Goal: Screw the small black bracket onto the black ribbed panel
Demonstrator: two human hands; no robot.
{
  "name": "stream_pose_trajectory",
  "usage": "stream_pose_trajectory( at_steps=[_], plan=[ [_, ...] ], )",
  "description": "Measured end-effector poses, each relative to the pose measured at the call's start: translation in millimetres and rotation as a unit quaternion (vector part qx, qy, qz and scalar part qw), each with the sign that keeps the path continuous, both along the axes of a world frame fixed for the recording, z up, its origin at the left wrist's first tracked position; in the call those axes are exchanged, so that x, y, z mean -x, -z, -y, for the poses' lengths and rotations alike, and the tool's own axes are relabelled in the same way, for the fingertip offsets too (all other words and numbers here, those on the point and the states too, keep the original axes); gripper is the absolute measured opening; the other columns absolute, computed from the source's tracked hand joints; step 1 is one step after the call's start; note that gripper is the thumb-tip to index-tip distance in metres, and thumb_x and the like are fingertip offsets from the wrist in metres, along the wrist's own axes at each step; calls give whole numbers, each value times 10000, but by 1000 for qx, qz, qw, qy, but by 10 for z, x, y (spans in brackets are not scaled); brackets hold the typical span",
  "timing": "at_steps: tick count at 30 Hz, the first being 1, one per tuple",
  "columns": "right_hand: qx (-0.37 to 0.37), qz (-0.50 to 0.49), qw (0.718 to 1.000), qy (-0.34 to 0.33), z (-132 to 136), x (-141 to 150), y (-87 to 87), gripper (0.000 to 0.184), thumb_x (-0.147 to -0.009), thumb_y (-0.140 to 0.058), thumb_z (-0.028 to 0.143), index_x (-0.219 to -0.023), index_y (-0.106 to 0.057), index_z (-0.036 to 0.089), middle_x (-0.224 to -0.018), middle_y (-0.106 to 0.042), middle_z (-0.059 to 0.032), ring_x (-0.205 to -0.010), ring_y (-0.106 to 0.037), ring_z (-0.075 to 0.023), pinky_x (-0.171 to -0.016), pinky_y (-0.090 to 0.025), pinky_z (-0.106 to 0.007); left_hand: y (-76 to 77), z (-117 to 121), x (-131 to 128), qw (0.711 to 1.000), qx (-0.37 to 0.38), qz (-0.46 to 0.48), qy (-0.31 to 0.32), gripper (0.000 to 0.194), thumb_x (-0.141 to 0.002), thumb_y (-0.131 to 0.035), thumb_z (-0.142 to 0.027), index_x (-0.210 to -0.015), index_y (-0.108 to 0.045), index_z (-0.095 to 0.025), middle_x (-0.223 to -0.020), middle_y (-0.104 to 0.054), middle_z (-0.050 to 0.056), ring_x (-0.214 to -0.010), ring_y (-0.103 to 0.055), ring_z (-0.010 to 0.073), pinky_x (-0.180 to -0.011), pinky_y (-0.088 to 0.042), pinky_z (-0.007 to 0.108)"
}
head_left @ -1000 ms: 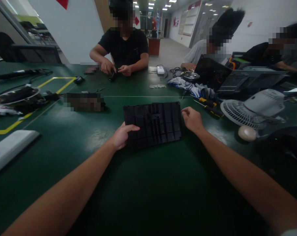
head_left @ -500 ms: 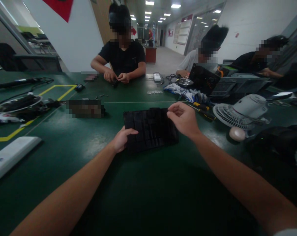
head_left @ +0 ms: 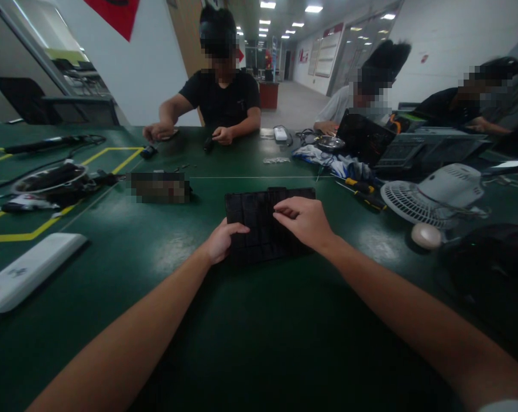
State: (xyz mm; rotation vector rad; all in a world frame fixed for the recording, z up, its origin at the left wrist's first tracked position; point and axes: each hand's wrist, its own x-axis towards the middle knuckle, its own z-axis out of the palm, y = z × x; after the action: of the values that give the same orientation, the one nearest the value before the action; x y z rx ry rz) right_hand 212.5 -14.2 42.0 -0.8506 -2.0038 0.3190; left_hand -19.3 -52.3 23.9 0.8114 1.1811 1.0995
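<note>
A flat black rectangular case point(head_left: 252, 245), marked off by a grid of raised lines, is tilted up over the green table in front of me. At its left edge, my left hand point(head_left: 223, 239) grips it, thumb across the near face. My right hand point(head_left: 304, 220) is over the case's right half, thumb and fingertips pinched together near its middle. Whatever the pinch may hold is too small or hidden to make out. A small tab stands up from the case's top edge. Dark shade hides the details inside the grid.
On the left lie a white oblong box point(head_left: 36, 272) and a coil of cables point(head_left: 51, 177). Beyond the case sits a blurred-out block point(head_left: 160, 187). To the right are yellow-black screwdrivers point(head_left: 364, 194) and a white fan point(head_left: 434, 194). Several people work across the table point(head_left: 224, 320).
My right hand has moved left from beside the case's right edge to over its middle. The left hand keeps its grip. A person opposite has reached an arm sideways.
</note>
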Motion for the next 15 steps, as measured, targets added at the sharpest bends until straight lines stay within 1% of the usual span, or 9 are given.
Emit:
stream_pose_trajectory(
  at_steps=[4, 6, 8, 11, 12, 13, 15],
  plan=[
    [-3, 0, 1000, -6, 16, 26, 28, 91, -871, -760, 166, -913, -808, 230, -860, -790, -15, -697, -710, -151, -650, -578, -290, 3, -1, 13, 1000, -4, 2, 13, 576, -611, -768, -185, -1179, -673, -202, -1065, -810, 86, -1006, -791, 338, -902, -658, 530],
    [-20, -12, 1000, 1, 29, 18, -5, 83, -879, -748, 182, -914, -803, 233, -849, -786, -12, -692, -708, -150, -640, -575, -286, 1, 3, 20, 1000, -5, 2, 18, 567, -612, -776, -198, -1169, -668, -205, -1050, -811, 72, -1011, -790, 343, -908, -657, 539],
    [-44, -37, 998, 27, 10, -47, -76, 65, -884, -740, 214, -912, -795, 234, -837, -782, -13, -686, -707, -155, -639, -575, -294, -2, 9, 25, 1000, -1, 0, 20, 559, -613, -789, -216, -1159, -667, -208, -1039, -813, 62, -1031, -786, 356, -922, -653, 543],
    [-61, -90, 989, 101, -145, -287, -168, 81, -895, -708, 259, -916, -775, 218, -816, -774, -26, -684, -700, -174, -668, -580, -329, 1, 13, 42, 999, -9, -10, 34, 598, -578, -826, -221, -1158, -683, -206, -1070, -818, 77, -1089, -773, 374, -989, -625, 559],
    [-51, -108, 982, 145, -232, -399, -168, 92, -889, -702, 273, -914, -768, 214, -807, -771, -30, -688, -699, -182, -681, -581, -340, 9, 10, 53, 999, -16, -15, 45, 626, -556, -845, -216, -1162, -691, -201, -1097, -818, 91, -1115, -766, 379, -1020, -610, 564],
    [-26, -118, 974, 194, -329, -520, -144, 102, -883, -697, 285, -909, -761, 210, -794, -767, -34, -696, -701, -191, -692, -581, -350, 20, 5, 71, 998, -23, -23, 58, 656, -533, -864, -210, -1168, -699, -195, -1131, -816, 107, -1143, -757, 383, -1050, -593, 568],
    [63, -102, 953, 280, -525, -759, -22, 111, -881, -653, 252, -909, -747, 200, -807, -775, -52, -739, -715, -202, -747, -586, -363, 51, -7, 120, 995, -34, -44, 86, 705, -511, -904, -216, -1187, -707, -184, -1212, -802, 136, -1199, -736, 392, -1099, -561, 573]
  ],
)
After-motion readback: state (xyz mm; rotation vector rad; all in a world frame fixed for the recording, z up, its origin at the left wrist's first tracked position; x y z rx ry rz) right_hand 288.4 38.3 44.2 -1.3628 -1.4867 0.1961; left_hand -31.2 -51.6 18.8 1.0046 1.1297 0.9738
